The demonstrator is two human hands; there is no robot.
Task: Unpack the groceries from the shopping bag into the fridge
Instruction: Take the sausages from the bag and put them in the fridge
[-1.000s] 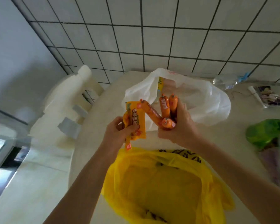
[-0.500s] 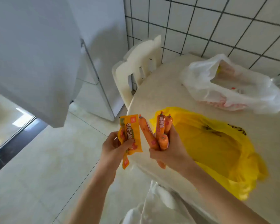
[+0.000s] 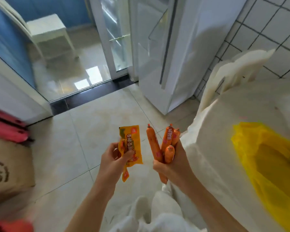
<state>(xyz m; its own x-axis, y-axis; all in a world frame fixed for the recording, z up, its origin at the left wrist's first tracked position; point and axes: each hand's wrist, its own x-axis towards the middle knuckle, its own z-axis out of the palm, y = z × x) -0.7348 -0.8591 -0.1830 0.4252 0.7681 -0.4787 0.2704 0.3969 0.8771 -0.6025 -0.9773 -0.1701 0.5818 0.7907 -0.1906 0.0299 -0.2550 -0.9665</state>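
- left hand [image 3: 114,158] pinches a flat, glossy orange packet [image 3: 130,145]
- right hand [image 3: 172,164] fists four slick tube sausages [image 3: 162,144], ends fanning above
- crinkly yellow bag [image 3: 264,158], blurred, lies right of that grip; white fridge [image 3: 166,64] stands beyond

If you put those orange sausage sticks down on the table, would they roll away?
Probably, a bit. The sausages look round and smooth, so they could roll on the flat table. Their shiny wrappers may be slippery; the right hand grips four in a fist. They stand straight, so likely fairly stiff.

Chinese "香辣香脆" on yellow packet [image 3: 132,144]
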